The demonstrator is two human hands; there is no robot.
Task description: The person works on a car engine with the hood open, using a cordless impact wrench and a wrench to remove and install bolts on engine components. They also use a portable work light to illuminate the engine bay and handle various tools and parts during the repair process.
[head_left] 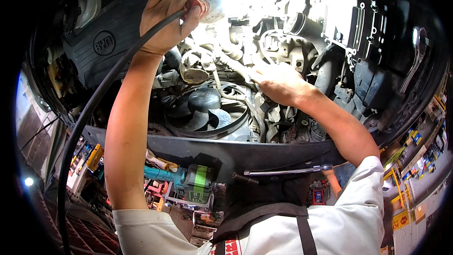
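My left hand (165, 23) is closed around a work lamp (210, 5) with a red collar, and its beam washes out part of the engine bay. From the lamp a thick black cable (99, 89) runs down along the left side. Deep among the hoses and pipes, my right hand (283, 84) reaches in beside a pale hose (236, 67). Its fingers are bent together there; glare and the hand itself hide what they grip. Below both hands lies the black cooling fan (203, 106) in its round shroud.
A black engine cover (104, 38) fills the upper left. A metal control unit (347, 19) stands at the upper right, near a wrench (416, 59). Along the front edge lie a long metal bar (288, 170) and a teal cordless power tool (177, 179). Another person's arm (333, 182) shows beyond.
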